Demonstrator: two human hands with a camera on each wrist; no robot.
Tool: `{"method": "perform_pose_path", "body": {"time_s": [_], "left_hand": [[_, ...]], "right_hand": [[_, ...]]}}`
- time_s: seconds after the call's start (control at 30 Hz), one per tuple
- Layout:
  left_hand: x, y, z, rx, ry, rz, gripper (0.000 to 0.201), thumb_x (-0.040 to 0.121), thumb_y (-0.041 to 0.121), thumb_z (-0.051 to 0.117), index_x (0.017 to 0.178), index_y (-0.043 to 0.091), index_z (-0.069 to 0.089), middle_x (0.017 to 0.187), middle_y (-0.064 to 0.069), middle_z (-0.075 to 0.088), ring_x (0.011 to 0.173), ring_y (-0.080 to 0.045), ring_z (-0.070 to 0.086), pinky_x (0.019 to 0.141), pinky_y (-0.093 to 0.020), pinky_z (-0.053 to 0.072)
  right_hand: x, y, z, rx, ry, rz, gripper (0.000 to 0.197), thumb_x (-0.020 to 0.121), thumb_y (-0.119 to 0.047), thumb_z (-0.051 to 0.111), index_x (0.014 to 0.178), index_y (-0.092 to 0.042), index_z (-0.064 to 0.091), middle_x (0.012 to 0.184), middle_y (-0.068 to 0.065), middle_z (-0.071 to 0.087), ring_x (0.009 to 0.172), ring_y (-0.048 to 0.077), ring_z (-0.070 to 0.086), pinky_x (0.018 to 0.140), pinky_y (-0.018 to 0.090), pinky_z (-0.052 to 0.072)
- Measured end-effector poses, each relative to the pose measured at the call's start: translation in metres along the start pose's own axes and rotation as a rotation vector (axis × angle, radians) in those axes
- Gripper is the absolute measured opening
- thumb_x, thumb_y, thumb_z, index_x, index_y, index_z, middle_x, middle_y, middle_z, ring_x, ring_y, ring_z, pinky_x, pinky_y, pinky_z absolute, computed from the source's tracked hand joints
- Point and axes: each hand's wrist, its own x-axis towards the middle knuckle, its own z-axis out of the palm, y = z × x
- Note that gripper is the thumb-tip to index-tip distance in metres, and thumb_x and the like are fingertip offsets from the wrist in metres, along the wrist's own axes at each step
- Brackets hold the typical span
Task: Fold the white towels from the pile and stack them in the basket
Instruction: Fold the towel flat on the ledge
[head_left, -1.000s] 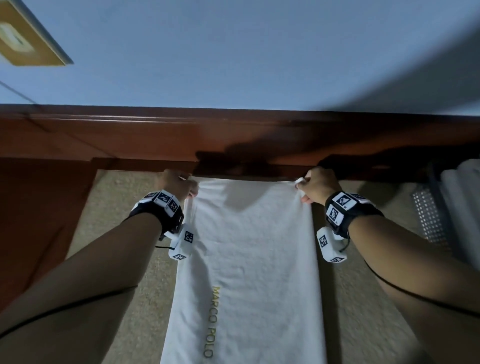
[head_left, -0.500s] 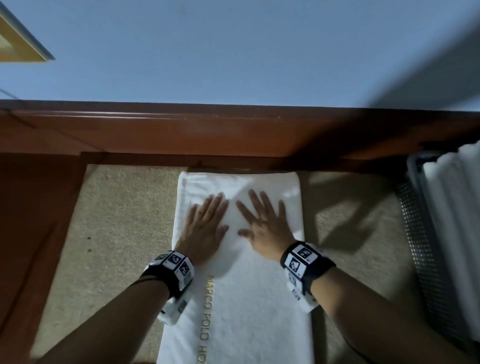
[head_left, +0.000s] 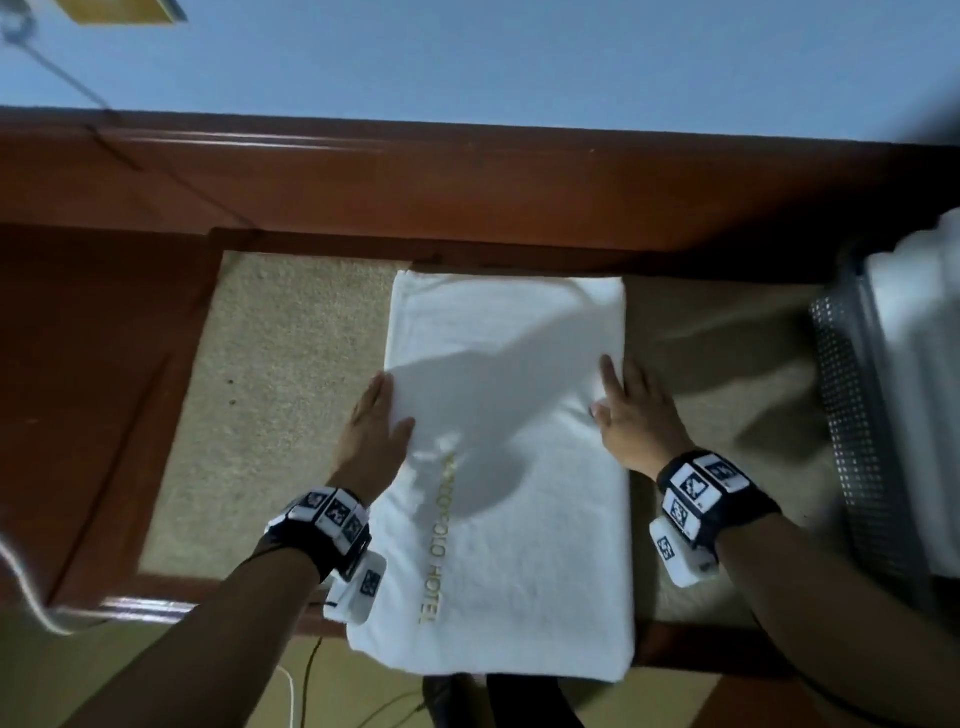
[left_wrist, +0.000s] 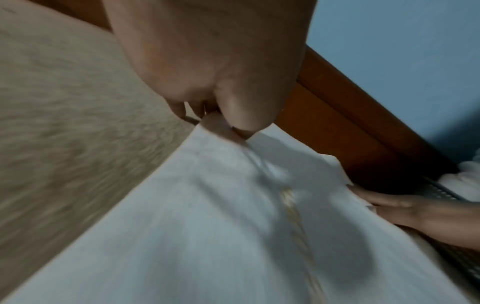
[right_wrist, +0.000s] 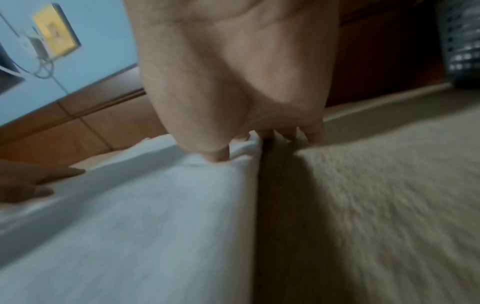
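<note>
A white towel (head_left: 509, 545) with gold "HOTEL" lettering lies as a long folded strip on the beige surface (head_left: 291, 389); its near end hangs over the front edge. My left hand (head_left: 382, 415) is at the strip's left edge halfway along. In the left wrist view, thumb and fingertips of the left hand (left_wrist: 226, 127) pinch that edge of the towel (left_wrist: 207, 226). My right hand (head_left: 618, 410) is at the opposite edge. In the right wrist view, the right hand (right_wrist: 246, 148) pinches the bunched edge of the towel (right_wrist: 130, 226), its thumb on top.
A grey mesh basket (head_left: 852, 415) stands at the right with folded white towels (head_left: 914, 338) in it. A dark wooden ledge (head_left: 467, 197) and a blue wall run along the far side. A white cable (head_left: 26, 587) hangs at the lower left.
The hands left the far corners, pressed flat on the towel's middle, then slid apart to its left and right edges. The view now takes in the towel's near end.
</note>
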Motion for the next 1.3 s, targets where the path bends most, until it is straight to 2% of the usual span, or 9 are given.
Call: {"method": "perform_pose_path", "body": {"time_s": [0.07,0.17,0.4,0.53,0.63,0.73,0.83,1.03,1.3], "left_hand": [[-0.041,-0.006,0.000,-0.065,0.078,-0.041,0.058,0.100,0.017,0.065,0.153,0.005,0.046,0.147,-0.017,0.054,0.134,-0.035,0.051,0.113,-0.041,0.040],[-0.098,-0.012,0.003,-0.144,0.091,-0.180,0.039,0.096,0.015,0.069,0.134,0.012,0.063,0.112,-0.008,0.068,0.098,-0.025,0.064,0.084,-0.032,0.048],[-0.190,-0.042,0.018,-0.280,-0.023,-0.271,0.025,0.098,0.022,0.068,0.121,0.015,0.063,0.099,0.000,0.069,0.084,-0.017,0.063,0.063,-0.026,0.046],[-0.210,-0.052,0.024,-0.249,-0.012,-0.279,0.017,0.096,0.028,0.069,0.104,0.013,0.067,0.093,-0.002,0.070,0.086,-0.022,0.064,0.066,-0.029,0.042],[-0.227,-0.060,0.033,-0.316,-0.027,-0.327,0.024,0.096,0.034,0.070,0.095,0.011,0.072,0.089,-0.005,0.072,0.083,-0.024,0.066,0.062,-0.030,0.043],[-0.242,-0.073,0.045,-0.420,-0.091,-0.373,0.034,0.088,0.044,0.070,0.092,0.011,0.075,0.089,-0.008,0.075,0.086,-0.028,0.070,0.072,-0.036,0.055],[-0.252,-0.088,0.056,-0.613,-0.123,-0.416,0.041,0.075,0.052,0.071,0.095,0.016,0.079,0.091,-0.007,0.079,0.090,-0.031,0.076,0.085,-0.056,0.061],[-0.267,-0.093,0.059,-0.385,0.142,-0.384,0.040,0.088,0.043,0.080,0.115,0.018,0.065,0.106,0.005,0.068,0.096,-0.019,0.064,0.077,-0.031,0.044],[-0.259,-0.083,0.064,-0.355,0.146,-0.343,0.031,0.091,0.043,0.076,0.101,0.013,0.073,0.096,0.001,0.072,0.087,-0.019,0.065,0.061,-0.022,0.038]], "right_hand": [[-0.031,-0.009,0.015,0.001,0.000,0.010,0.072,0.107,-0.037,0.041,0.166,-0.021,0.003,0.170,0.019,0.006,0.154,0.043,0.015,0.121,0.055,0.028],[-0.079,-0.020,0.038,-0.010,-0.012,0.033,0.075,0.105,-0.035,0.046,0.166,-0.018,0.005,0.170,0.020,0.008,0.153,0.041,0.020,0.118,0.051,0.034],[-0.175,-0.027,0.086,0.149,-0.022,0.110,0.068,0.106,-0.021,0.046,0.165,-0.022,0.012,0.168,0.015,0.017,0.154,0.034,0.023,0.117,0.046,0.039],[-0.223,-0.038,0.117,0.417,0.172,0.198,0.060,0.099,-0.005,0.057,0.154,-0.019,0.040,0.151,0.018,0.044,0.136,0.037,0.047,0.105,0.043,0.046],[-0.246,-0.040,0.140,0.614,0.350,0.334,0.036,0.096,-0.019,0.069,0.127,-0.008,0.054,0.121,0.017,0.064,0.111,0.039,0.062,0.088,0.039,0.048],[-0.260,-0.034,0.158,0.678,0.285,0.457,0.030,0.098,-0.037,0.067,0.106,-0.010,0.054,0.098,0.011,0.065,0.098,0.037,0.064,0.079,0.037,0.044],[-0.268,-0.019,0.169,0.732,0.285,0.480,0.024,0.105,-0.037,0.054,0.102,-0.013,0.055,0.098,0.010,0.063,0.100,0.036,0.063,0.082,0.040,0.045],[-0.269,-0.019,0.178,0.861,0.374,0.439,0.029,0.107,-0.038,0.050,0.108,-0.011,0.056,0.093,0.004,0.061,0.092,0.030,0.060,0.080,0.039,0.044],[-0.274,-0.009,0.186,0.895,0.369,0.373,0.031,0.096,-0.043,0.070,0.103,-0.013,0.064,0.093,-0.001,0.066,0.088,0.020,0.064,0.079,0.040,0.052]]}}
